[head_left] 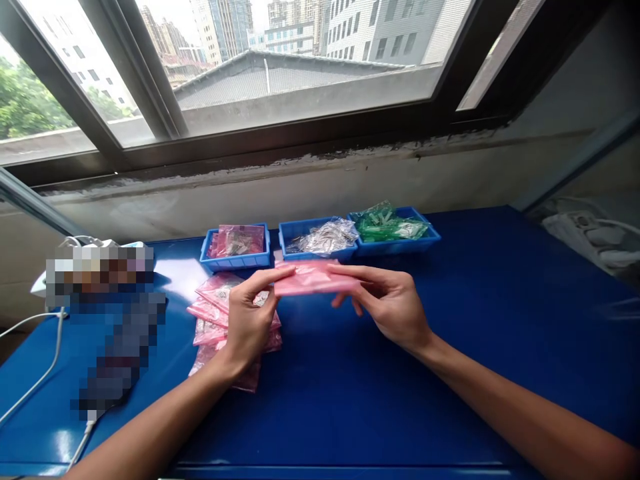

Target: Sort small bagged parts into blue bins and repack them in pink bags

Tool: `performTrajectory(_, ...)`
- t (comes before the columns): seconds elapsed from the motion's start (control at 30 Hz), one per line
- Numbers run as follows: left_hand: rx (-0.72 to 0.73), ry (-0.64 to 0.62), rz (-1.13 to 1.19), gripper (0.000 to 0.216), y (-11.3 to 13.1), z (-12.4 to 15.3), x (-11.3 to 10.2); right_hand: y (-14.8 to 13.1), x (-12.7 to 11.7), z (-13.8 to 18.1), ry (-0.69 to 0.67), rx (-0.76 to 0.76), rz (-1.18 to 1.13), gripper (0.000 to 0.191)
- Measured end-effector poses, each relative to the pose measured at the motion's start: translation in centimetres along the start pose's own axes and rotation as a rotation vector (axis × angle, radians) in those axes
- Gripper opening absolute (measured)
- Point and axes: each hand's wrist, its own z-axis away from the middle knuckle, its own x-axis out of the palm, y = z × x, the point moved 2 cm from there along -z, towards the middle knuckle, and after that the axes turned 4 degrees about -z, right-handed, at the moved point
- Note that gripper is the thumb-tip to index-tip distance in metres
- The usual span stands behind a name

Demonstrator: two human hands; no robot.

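Note:
A pink plastic bag (313, 279) is stretched level between my two hands above the blue table, slightly blurred; its contents cannot be made out. My left hand (253, 317) pinches its left end between thumb and fingers. At the right end, my right hand (393, 303) grips it in the same way, with some fingertips showing below. Beneath and beside my left hand lies a loose pile of pink plastic bags (213, 310), partly hidden by that hand and wrist.
Along the wall stand a blue bin of pink bags (235, 262), a blue bin of clear bags (293, 230) and a blue bin of green bags (434, 235). On the left are a pixelated power strip (143, 252), a pixelated dark object (125, 353) and white cables (57, 340).

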Motion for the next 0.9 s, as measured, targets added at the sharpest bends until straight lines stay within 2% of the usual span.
performTrajectory(0.1, 0.227, 0.019, -0.051, 0.033, 0.1, 0.1, -0.2, -0.4, -0.1, 0.4, 0.065, -0.199, 0.114, 0.029)
performTrajectory(0.17, 0.307, 0.025, -0.084, 0.038, 0.1, 0.2, -0.2, -0.7, -0.1, 0.5, 0.095, -0.302, 0.161, 0.031)
performTrajectory(0.27, 0.342, 0.039, -0.114, 0.04, 0.1, 0.3, -0.3, -1.0, -0.1, 0.6, 0.106, -0.382, 0.2, 0.034)
performTrajectory(0.4, 0.337, 0.025, -0.131, 0.035, 0.2, 0.3, -0.3, -0.9, -0.1, 0.6, 0.101, -0.381, 0.205, 0.032)
performTrajectory(0.53, 0.271, 0.05, -0.199, 0.024, 0.5, 0.1, -0.3, -0.7, -0.2, 0.6, 0.069, -0.3, 0.174, 0.024)
performTrajectory(0.63, 0.167, 0.035, -0.216, 0.019, 0.6, 0.0, -0.2, -0.6, -0.1, 0.4, 0.031, -0.132, 0.088, 0.016)
performTrajectory(0.77, -0.151, -0.167, -0.073, 0.044, 0.1, -0.1, 0.2, -0.1, 0.2, -0.2, -0.054, 0.156, -0.007, 0.051)
performTrajectory(0.83, -0.257, -0.22, -0.014, 0.048, -0.2, -0.1, 0.3, 0.1, 0.2, -0.4, -0.062, 0.232, -0.054, 0.057)
performTrajectory(0.9, -0.285, -0.237, 0.013, 0.05, -0.3, -0.2, 0.3, 0.3, 0.2, -0.6, -0.051, 0.268, -0.098, 0.058)
